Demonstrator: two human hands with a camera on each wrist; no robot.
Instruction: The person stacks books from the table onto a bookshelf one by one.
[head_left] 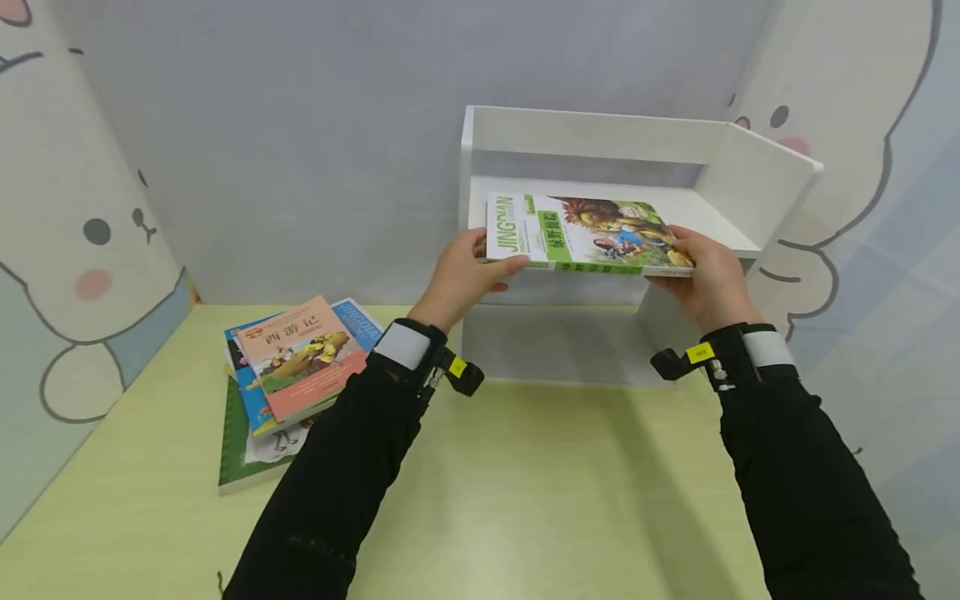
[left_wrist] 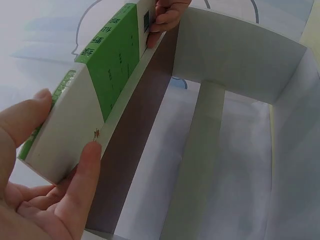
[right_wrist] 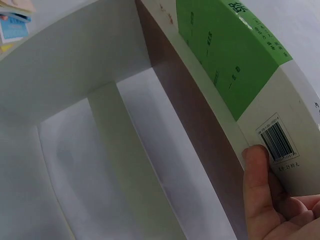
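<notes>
Both hands hold one paperback book [head_left: 592, 233], its lion-picture cover facing up, at the upper shelf of a white bookshelf [head_left: 765, 183]. My left hand [head_left: 461, 275] grips the book's left end, thumb along the spine edge and fingers beneath. At the right end, my right hand [head_left: 705, 275] grips the other corner. From below, the left wrist view shows the book's green and white back cover [left_wrist: 112, 75] close to the shelf board's front edge. A barcode [right_wrist: 277, 137] lies beside the right fingers [right_wrist: 257, 175] in the right wrist view. Whether the book touches the board cannot be told.
A stack of books lies on the table [head_left: 510, 500] at the left, an orange-covered book [head_left: 300, 354] on top and a green one [head_left: 234, 442] at the bottom. The shelf's lower compartment [head_left: 555, 342] is below the hands. Walls with cartoon animals [head_left: 97, 267] flank the table.
</notes>
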